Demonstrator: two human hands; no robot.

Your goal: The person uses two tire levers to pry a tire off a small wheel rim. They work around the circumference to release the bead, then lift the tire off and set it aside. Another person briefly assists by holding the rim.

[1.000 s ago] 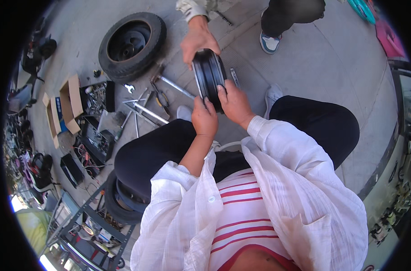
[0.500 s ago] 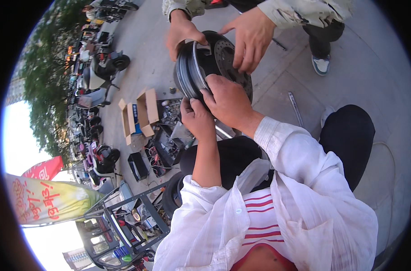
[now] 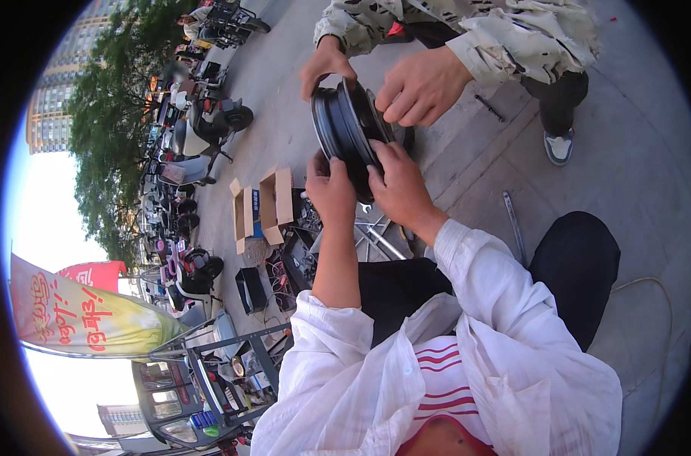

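Note:
A dark scooter wheel rim (image 3: 336, 125) is held up on edge in front of me. My left hand (image 3: 332, 188) is closed on the rim's near left edge, thumb on the outer groove. Round its right flange my right hand (image 3: 400, 186) is closed too, its fingers towards the hub side. Facing me, another person in a torn pale jacket grips the far top edge with one hand (image 3: 328, 67). That person's other hand (image 3: 425, 86) is bent at the rim's upper right side. The rim's right face is mostly hidden.
On the paving below lie several wrenches (image 3: 383, 242), a long bar (image 3: 514, 220) and a dark tool (image 3: 490, 108). Open cardboard boxes (image 3: 275, 205) and a black bin (image 3: 250, 290) stand left. A metal-framed cart (image 3: 231, 357) is lower left; parked scooters (image 3: 208, 121) line the far left.
The rim has turned so its grooved edge faces me more, and the drilled brake disc no longer shows. The other person's right-side hand has curled its fingers. The whole view has shifted.

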